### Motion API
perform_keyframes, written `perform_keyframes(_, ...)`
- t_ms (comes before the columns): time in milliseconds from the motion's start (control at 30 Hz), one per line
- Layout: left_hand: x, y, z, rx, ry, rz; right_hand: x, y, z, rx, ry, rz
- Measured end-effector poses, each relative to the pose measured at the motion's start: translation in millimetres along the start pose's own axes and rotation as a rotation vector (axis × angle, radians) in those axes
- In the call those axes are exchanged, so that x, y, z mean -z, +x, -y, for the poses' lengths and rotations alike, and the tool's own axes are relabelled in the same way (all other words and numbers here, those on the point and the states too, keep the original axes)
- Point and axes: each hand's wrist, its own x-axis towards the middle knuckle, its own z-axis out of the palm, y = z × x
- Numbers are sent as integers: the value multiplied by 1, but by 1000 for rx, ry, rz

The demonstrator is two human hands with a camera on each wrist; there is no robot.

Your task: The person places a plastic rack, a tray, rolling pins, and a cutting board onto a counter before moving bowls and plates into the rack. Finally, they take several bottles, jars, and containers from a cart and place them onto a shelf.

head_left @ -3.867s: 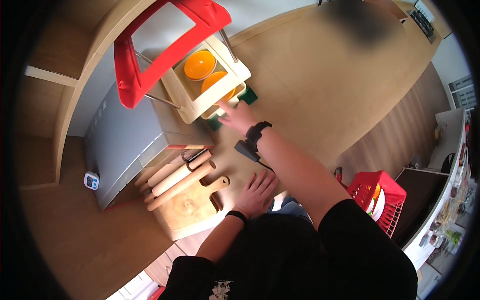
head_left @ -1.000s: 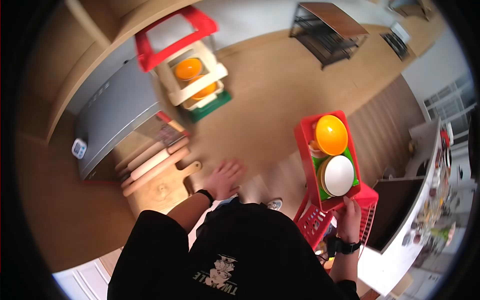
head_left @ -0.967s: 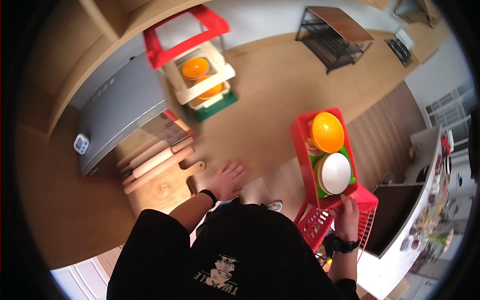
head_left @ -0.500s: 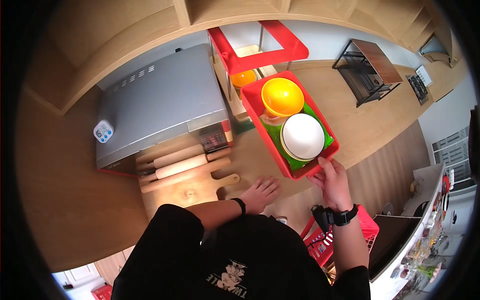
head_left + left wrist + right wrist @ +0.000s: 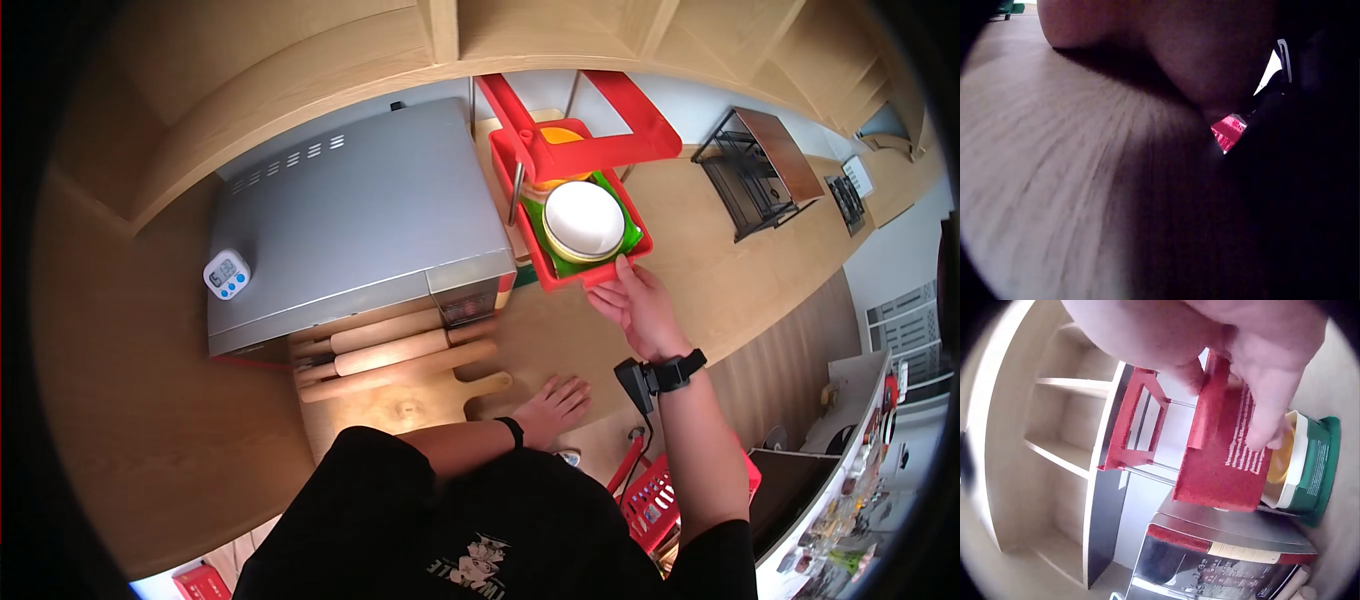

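My right hand (image 5: 642, 308) grips the near end of a red bin (image 5: 648, 240), thumb over the rim and fingers underneath. Inside it are a white bowl (image 5: 584, 220), an orange bowl (image 5: 562, 136) partly hidden, and a green packet (image 5: 627, 235). The bin's far part sits under the red top frame (image 5: 600, 153) of a rack, between its metal posts. In the right wrist view the bin overlaps the rack's lower tier, where a yellow-orange bowl (image 5: 1281, 459) shows above the green base (image 5: 1325, 469). My left hand (image 5: 556, 409) rests on the counter with its fingers spread.
A silver microwave (image 5: 370, 220) with a timer (image 5: 227, 274) on top stands left of the rack. Rolling pins (image 5: 390, 353) lie on a cutting board (image 5: 405, 408). Wooden shelves (image 5: 300, 60) overhang the back. A black-framed stand (image 5: 760, 175) is at right; a red basket (image 5: 650, 505) stands below.
My right hand has brought the red bin from beside the red basket up over the counter and in under the rack's top frame. The left hand stays on the counter.
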Motion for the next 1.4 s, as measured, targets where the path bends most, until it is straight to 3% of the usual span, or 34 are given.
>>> perform_keyframes(233, 2, -1, 0, 1, -27, -9, -25, 47, 26, -33, -268, 24)
perform_keyframes(567, -5, 0, 1, -17, 6, -103, -53, 78, 31, -70, -348, 39)
perform_keyframes(700, 0, 1, 3, -23, 29, -67, -42, 69, 27, -20, -433, -26)
perform_keyframes(767, -9, 2, 2, -19, 46, -85, -30, 63, 32, 20, -650, -148)
perform_keyframes(800, -8, 2, 1, -22, 42, -86, -26, 63, 33, 152, -691, -271)
perform_keyframes(833, -8, 2, 1, -17, 64, -92, -23, 63, 30, 147, -692, -275)
perform_keyframes(900, -10, 1, 1, -20, 85, -94, -21, 63, 26, 657, -827, -529)
perform_keyframes(933, -12, 1, 2, -24, 91, -120, -15, 68, 24, 654, -824, -537)
perform_keyframes(1000, -7, 0, 1, -39, 98, -138, -6, 77, 20, 615, -1238, -324)
perform_keyframes(1033, -1, 0, 0, -34, 80, -108, -4, 75, 20, 608, -1233, -336)
perform_keyframes(1100, 10, -1, -1, -43, 62, -72, -6, 69, 18, 524, -996, -196)
perform_keyframes(1167, 16, -1, -1, -34, 98, 13, 6, 67, 7, 522, -980, -217)
perform_keyframes(1267, 6, 1, 0, -36, 114, -15, 28, 36, -20, 755, -878, -350)
perform_keyframes(1300, 5, 2, 0, -55, 115, -12, 43, 20, -36, 496, -696, -350)
perform_keyframes(1333, 4, 2, 0, -42, 89, -27, 54, -2, -51, 560, -656, -362)
perform_keyframes(1400, 2, 3, 0, -47, 60, -37, 86, -50, -78, 385, -700, -420)
